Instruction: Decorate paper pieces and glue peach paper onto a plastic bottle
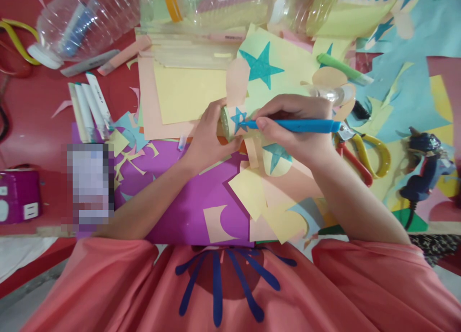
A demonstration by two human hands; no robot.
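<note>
My right hand (293, 128) grips a blue marker (306, 125), its tip on a small blue star (238, 118). The star has a pale, uncoloured patch in its middle. It lies on a light paper piece around what looks like a small cylinder with a pale green round end (224, 123). My left hand (212, 137) has its thumb and fingers curled around that cylinder, steadying it. Just behind is a larger teal star (264, 65) on pale green paper. Another teal star (277, 156) on a rounded cut-out is below my right hand.
Clear plastic bottles (101, 24) lie along the back. Several markers (88, 106) and a blurred phone-like object (90, 185) are at left. Pliers (360, 149) and a dark corded tool (421, 168) lie right. Paper scraps cover a purple sheet (180, 197).
</note>
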